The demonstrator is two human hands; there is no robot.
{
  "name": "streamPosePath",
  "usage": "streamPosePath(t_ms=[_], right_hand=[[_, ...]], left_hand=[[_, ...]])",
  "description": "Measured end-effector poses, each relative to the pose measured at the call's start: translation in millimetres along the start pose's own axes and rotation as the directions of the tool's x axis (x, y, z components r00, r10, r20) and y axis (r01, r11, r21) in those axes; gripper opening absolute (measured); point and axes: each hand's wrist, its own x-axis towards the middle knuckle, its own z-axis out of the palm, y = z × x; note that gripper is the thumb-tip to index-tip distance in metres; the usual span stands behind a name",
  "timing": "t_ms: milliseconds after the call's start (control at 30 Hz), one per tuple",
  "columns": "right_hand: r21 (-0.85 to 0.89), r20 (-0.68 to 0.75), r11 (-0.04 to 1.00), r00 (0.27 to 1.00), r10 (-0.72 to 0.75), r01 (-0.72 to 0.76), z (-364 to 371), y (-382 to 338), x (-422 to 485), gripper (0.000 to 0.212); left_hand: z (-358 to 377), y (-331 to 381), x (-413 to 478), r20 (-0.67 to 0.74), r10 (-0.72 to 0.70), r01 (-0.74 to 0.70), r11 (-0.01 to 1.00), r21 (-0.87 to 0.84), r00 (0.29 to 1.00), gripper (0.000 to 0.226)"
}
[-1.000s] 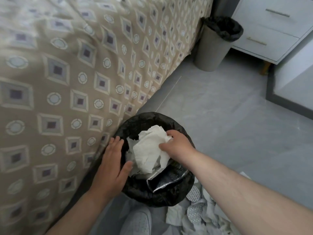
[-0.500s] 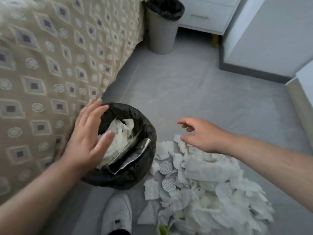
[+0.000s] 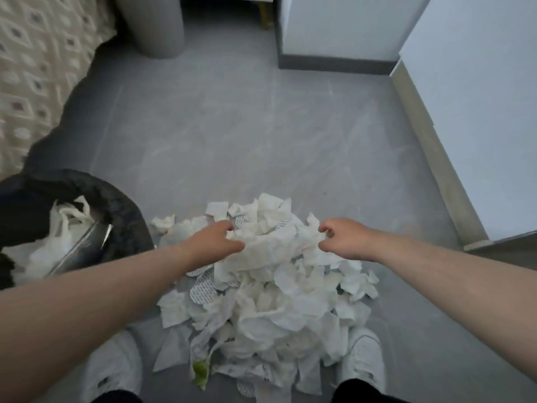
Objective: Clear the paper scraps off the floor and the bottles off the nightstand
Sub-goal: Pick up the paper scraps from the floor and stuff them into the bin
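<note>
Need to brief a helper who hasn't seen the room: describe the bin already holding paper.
Find the patterned bed on the left. At its side, left of the paper pile, sits the near bin. Its black liner and white paper inside set it apart from the plain grey bin farther back.

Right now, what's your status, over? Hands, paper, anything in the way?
Left hand and right hand both grip top of paper scraps. Big pile on floor. Black-lined bin beside it, paper inside. Nothing between them.

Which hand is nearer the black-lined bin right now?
Left. The left hand grips the paper scraps just right of the black-lined bin; the right hand grips them on the pile's far side.
</note>
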Motion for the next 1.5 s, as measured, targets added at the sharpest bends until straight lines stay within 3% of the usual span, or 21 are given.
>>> streamPosePath(t_ms=[133,233,333,433,533,633,700,767,867,900,1033,1333,1500], right_hand=[[-0.008,0.036,0.999,0.998,0.043,-0.042,13,28,13,0.053],[0.027,-0.002,0.997,0.997,0.075,-0.075,18,44,21,0.048],[0.047,-0.015,0.991,0.992,0.127,-0.126,24,62,28,0.053],[0.072,-0.015,0.977,0.980,0.200,-0.198,34,74,33,0.066],[0.069,0.056,0.984,0.985,0.161,-0.165,49,76,31,0.047],[0.195,0.126,0.953,0.969,0.211,-0.233,72,76,31,0.085],[0.192,0.126,0.961,0.976,0.176,-0.198,92,75,33,0.094],[0.166,0.094,0.976,0.988,0.126,-0.141,106,67,35,0.075],[0.113,0.032,0.993,0.999,0.044,-0.048,109,53,37,0.027],[0.079,0.033,0.997,0.999,0.021,-0.023,107,50,37,0.022],[0.026,0.047,1.000,0.999,-0.017,0.016,80,39,34,0.028],[0.240,0.027,0.968,0.996,-0.084,0.075,7,9,-8,0.022],[0.332,-0.067,0.930,0.987,-0.145,0.159,-22,-28,-33,0.017]], left_hand=[[62,-8,30,-0.126,-0.225,0.172,0.925,-0.338,0.966,0.100],[92,-10,48,-0.146,-0.235,0.212,0.964,-0.160,0.961,0.110],[102,-16,55,-0.140,-0.244,0.224,0.964,-0.142,0.960,0.092],[97,-24,52,-0.168,-0.205,0.175,0.969,-0.177,0.964,0.050],[89,-29,45,-0.228,-0.159,0.109,0.970,-0.216,0.961,0.022],[82,-32,38,-0.275,-0.169,0.092,0.957,-0.274,0.947,0.016],[79,-31,33,-0.290,-0.176,0.083,0.948,-0.306,0.941,0.015],[76,-27,30,-0.292,-0.167,0.067,0.944,-0.323,0.942,0.016],[70,-24,29,-0.284,-0.135,0.034,0.942,-0.334,0.949,0.018],[67,-24,30,-0.282,-0.129,0.027,0.941,-0.338,0.951,0.016],[55,-25,34,-0.267,-0.085,0.010,0.963,-0.270,0.960,0.041],[-8,12,7,-0.236,0.089,-0.084,0.996,0.031,0.968,0.014],[-58,26,-39,-0.182,0.101,-0.104,0.994,-0.010,0.978,0.016]])
